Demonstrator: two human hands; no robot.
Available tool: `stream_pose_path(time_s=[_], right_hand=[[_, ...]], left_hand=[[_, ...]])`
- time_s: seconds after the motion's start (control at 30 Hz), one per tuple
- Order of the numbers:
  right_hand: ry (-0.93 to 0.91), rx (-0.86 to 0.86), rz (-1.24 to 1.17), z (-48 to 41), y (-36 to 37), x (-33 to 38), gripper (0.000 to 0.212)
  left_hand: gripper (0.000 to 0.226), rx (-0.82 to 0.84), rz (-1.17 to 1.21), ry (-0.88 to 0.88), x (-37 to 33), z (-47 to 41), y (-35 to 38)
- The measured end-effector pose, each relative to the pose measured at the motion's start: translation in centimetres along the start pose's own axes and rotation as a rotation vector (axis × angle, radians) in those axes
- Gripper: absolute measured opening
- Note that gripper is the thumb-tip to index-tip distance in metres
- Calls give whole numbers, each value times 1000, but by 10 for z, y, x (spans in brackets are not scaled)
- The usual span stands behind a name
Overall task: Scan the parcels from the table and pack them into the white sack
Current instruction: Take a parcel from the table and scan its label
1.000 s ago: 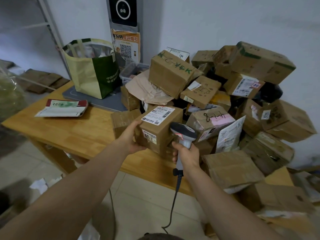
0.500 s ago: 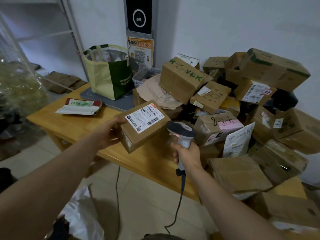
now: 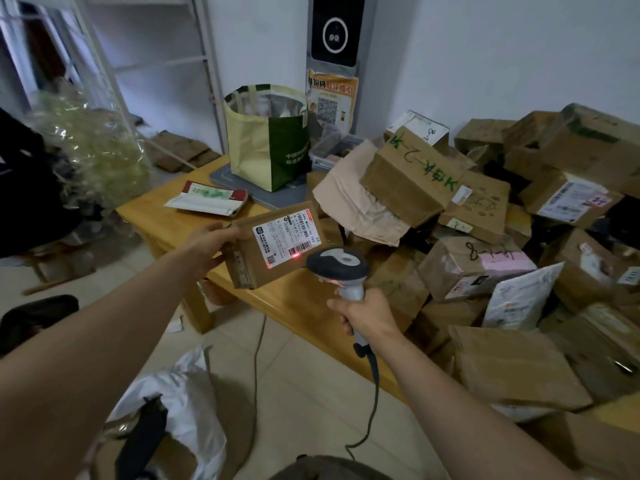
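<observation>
Held brown cardboard parcel [image 3: 273, 252], white label [image 3: 287, 237] up, in left hand [image 3: 211, 242] over wooden tabletop [image 3: 166, 216] edge; gripped grey barcode scanner [image 3: 337, 263] in right hand [image 3: 367, 313], red dot [image 3: 295, 255] on label; white plastic sack [image 3: 187, 393] on floor [image 3: 294, 375]

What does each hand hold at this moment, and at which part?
The left hand grips the cardboard parcel by its left end. The right hand grips the barcode scanner by its handle.

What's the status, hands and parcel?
Left hand holds parcel. Right hand grips scanner, red beam on label. Sack below left, nothing in the way.
</observation>
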State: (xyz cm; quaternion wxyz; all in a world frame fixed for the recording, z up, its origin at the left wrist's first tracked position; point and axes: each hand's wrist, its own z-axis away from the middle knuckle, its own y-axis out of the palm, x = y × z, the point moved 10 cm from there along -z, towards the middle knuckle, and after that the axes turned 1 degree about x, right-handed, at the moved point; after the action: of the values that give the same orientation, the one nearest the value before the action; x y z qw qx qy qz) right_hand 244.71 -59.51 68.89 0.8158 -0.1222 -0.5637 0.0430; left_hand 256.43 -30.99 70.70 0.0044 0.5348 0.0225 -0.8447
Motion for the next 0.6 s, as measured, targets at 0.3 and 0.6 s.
stream_pose_path(time_s=[0.3,0.6], right_hand=[[-11,15,-7,-7,6,1,13],[4,25,16,-13,9,0,13]], left_hand=[[93,-19,37,-14,6,-3,-8],[90,-14,39,-22,6,-7,-4]])
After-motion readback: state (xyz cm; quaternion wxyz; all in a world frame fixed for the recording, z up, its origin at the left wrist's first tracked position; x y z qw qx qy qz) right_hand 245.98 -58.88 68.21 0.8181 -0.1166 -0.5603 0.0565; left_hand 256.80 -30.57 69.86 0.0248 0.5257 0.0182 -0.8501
